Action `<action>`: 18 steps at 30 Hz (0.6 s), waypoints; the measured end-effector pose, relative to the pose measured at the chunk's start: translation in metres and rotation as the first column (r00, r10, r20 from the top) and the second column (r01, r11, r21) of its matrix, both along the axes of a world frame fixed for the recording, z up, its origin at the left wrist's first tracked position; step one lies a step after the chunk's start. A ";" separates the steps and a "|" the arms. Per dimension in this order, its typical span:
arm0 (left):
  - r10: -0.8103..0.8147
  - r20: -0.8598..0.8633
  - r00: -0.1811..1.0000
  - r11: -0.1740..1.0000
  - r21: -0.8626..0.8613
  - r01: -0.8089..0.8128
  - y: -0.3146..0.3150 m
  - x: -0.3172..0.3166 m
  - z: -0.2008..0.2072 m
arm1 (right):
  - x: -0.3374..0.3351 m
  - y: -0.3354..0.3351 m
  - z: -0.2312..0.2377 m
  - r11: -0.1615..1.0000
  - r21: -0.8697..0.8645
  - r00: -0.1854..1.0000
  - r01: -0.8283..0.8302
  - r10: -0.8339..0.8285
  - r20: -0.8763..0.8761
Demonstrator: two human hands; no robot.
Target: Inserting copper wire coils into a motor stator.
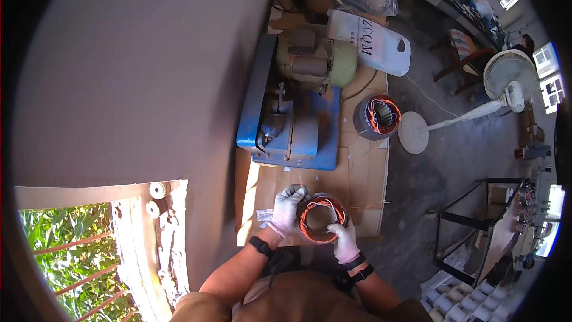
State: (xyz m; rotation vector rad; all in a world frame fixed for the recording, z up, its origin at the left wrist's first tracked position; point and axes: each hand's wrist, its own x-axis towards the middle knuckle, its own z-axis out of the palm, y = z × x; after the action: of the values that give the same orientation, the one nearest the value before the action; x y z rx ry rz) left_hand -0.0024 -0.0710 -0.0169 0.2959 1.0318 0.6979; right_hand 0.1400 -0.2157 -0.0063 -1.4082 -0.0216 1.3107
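A motor stator [320, 219] with orange copper windings sits upright on cardboard just in front of me. My left hand [287, 207], in a white glove, grips its upper left rim and pinches a thin wire end. At the lower right rim my gloved right hand [344, 241] holds the housing. Both wrists carry black bands.
A blue winding machine [291, 120] with a pale green motor stands farther ahead on the cardboard sheet [363, 167]. A second wound stator [378, 117] is to its right, beside a toppled white fan [506, 80]. Plastic bags [369, 36], a chair and metal racks lie beyond.
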 end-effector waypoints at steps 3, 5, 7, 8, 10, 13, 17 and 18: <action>-0.043 -0.009 0.999 0.999 0.029 0.043 0.025 0.004 0.016 | 0.002 0.013 0.004 0.999 0.040 1.000 -0.005 0.004 0.022; -0.033 -0.010 0.999 0.999 0.032 0.034 0.040 0.009 0.021 | 0.000 0.026 0.013 1.000 0.020 1.000 0.007 -0.007 -0.026; -0.015 -0.038 0.999 0.998 0.055 0.017 0.055 0.011 0.022 | -0.003 0.041 0.018 0.999 0.037 0.999 0.031 -0.030 -0.027; -0.004 -0.043 0.999 0.999 0.040 0.005 0.062 0.012 0.022 | -0.003 0.047 0.019 0.998 0.048 0.998 0.030 -0.027 -0.055; -0.013 -0.023 1.000 0.999 0.029 0.013 0.075 0.011 0.019 | -0.003 0.053 0.016 0.997 0.079 0.998 0.008 -0.004 -0.063; -0.011 0.011 1.000 0.999 0.050 0.010 0.081 0.007 0.013 | -0.007 0.064 0.014 0.996 0.084 0.996 0.021 -0.014 -0.085; 0.020 -0.012 1.000 0.999 0.044 -0.019 0.082 0.004 0.010 | -0.011 0.065 0.021 0.998 0.020 0.993 0.057 -0.054 -0.103; 0.008 -0.007 1.000 0.999 0.042 -0.008 0.082 0.005 0.010 | -0.008 0.066 0.023 0.999 0.030 0.993 0.045 -0.041 -0.112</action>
State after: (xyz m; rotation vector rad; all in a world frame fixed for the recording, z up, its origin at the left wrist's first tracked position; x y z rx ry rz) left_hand 0.0027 0.0108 -0.0065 0.3314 1.0263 0.7270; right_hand 0.1316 -0.1499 0.0166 -1.2996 0.0616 1.3453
